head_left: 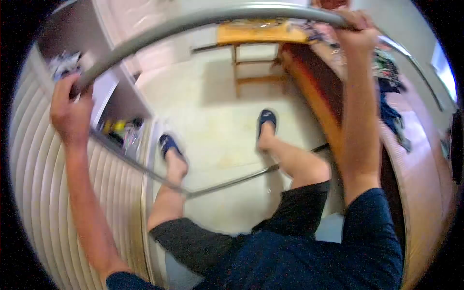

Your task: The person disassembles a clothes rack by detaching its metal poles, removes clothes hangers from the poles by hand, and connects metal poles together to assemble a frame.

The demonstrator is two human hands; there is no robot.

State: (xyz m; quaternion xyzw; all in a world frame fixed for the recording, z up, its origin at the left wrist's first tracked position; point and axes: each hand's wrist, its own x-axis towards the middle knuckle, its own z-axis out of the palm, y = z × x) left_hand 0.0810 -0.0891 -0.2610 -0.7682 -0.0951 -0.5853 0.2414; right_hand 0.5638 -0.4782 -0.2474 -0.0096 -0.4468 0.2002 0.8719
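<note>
My left hand [72,110] is wrapped round the left part of a grey metal tube [208,18]. My right hand [358,34] grips the same tube at the upper right. Between my hands the tube arches across the top of the view. Lower down, a thinner metal rod [232,185] runs from near my left hand across my legs, with a bend in the middle. Whether it joins the tube cannot be made out. Beyond my right hand, another metal rod [411,58] slants down to the right.
A wooden stool or small table [258,37] stands ahead on the pale tiled floor [217,121]. At right is a bed [430,193] with clothes [394,108] on it. At left, a ribbed panel [43,159] adjoins open shelves [116,108] holding various items. My slippered feet are on the floor.
</note>
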